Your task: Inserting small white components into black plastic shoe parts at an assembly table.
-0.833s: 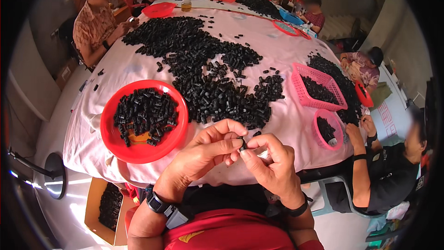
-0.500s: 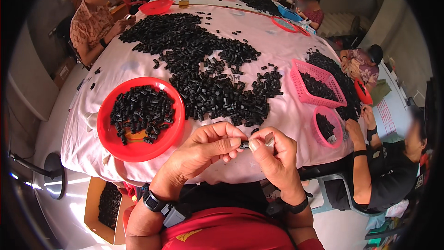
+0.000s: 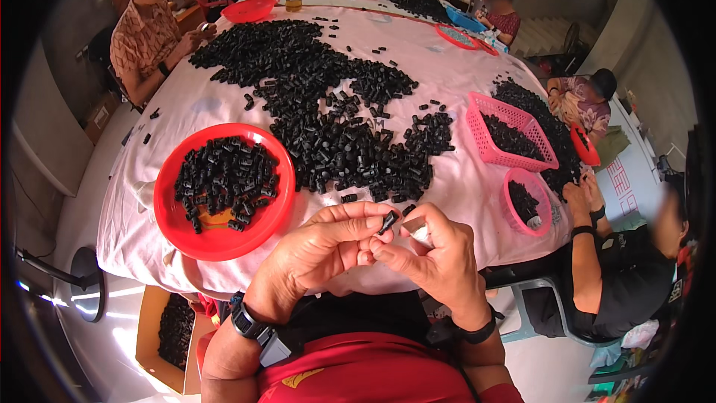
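Note:
My left hand [image 3: 317, 242] pinches a small black cylindrical part [image 3: 388, 222] between thumb and forefinger, tilted with its upper end to the right. Close beside it on the right, my right hand [image 3: 440, 261] has its fingers curled around a small pale, shiny piece [image 3: 422, 235]; its kind I cannot make out. The right thumb's tip lies near the left fingertips, apart from the black part. Just beyond both hands spreads a large heap of similar black parts [image 3: 350, 145] on the pink cloth. Left of my hands, a round red basin [image 3: 165, 209] holds many more of them.
To the right stand a pink slotted basket [image 3: 514, 153] and a round pink basket [image 3: 548, 209], both holding black parts. A co-worker in black [image 3: 626, 276] sits close on the right. A cardboard box [image 3: 153, 343] of black parts is on the floor at lower left.
The left hand has turned the black part from level to tilted. My right thumb and fingers have come away from it, and the right thumb has moved lower.

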{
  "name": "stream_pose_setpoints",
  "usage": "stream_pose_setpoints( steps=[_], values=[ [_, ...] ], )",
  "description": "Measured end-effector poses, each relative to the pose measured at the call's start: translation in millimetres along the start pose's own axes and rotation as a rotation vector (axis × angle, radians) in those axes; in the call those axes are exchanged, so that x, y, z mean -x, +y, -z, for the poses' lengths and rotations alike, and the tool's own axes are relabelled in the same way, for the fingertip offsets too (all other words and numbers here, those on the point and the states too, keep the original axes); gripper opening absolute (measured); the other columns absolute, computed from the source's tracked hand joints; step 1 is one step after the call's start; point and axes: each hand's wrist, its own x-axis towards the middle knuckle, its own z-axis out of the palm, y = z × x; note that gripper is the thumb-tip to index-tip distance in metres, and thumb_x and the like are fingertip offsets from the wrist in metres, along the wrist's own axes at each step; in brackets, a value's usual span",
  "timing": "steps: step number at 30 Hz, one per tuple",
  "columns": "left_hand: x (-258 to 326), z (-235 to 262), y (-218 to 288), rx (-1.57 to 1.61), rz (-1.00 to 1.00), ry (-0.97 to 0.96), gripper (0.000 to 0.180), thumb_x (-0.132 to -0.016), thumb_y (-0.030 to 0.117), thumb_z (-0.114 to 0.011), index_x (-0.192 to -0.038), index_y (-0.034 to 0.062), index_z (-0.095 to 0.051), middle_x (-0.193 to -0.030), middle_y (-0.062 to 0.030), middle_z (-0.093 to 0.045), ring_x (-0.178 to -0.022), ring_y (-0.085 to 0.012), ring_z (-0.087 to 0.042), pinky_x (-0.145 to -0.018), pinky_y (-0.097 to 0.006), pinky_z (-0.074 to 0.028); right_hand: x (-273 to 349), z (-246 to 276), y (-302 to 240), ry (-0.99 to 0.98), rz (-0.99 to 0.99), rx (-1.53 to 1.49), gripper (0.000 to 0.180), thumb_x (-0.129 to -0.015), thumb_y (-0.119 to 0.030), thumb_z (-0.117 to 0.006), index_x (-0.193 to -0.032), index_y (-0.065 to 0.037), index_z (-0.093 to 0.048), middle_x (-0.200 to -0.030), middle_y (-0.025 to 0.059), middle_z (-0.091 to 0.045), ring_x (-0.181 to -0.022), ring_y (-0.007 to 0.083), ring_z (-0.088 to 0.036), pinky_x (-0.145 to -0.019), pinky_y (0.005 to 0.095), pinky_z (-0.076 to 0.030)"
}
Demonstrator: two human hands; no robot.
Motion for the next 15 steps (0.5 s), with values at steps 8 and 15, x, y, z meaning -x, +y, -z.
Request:
stream_pose_setpoints(
  steps=[8,15],
  values=[
    [-0.7,0.0,-4.7,0.007,0.001,0.017,0.028,-0.094,0.007,-0.062,-0.121,0.0002,-0.06,-0.107,-0.009,-0.067,-0.093,-0.0153,-0.066,-0.078,-0.027,-0.054,-2.5,-7.9,8.4,0.02,0.111,0.121,0.044,-0.081,-0.044,-0.077,-0.089,-0.005,-0.059,-0.065,0.0071,-0.065,-0.053,0.0225,-0.064,-0.047,0.0339,-0.048],
    [-2.7,-1.5,-6.3,0.006,0.026,0.036,0.029,-0.094,0.009,-0.064,-0.122,0.0016,-0.06,-0.111,-0.0064,-0.066,-0.086,-0.0119,-0.063,-0.079,-0.025,-0.052,-4.0,-8.2,12.7,0.054,0.184,0.248,0.042,-0.083,-0.044,-0.075,-0.089,-0.006,-0.059,-0.066,0.0065,-0.066,-0.056,0.0245,-0.066,-0.047,0.0356,-0.048]
  ],
)
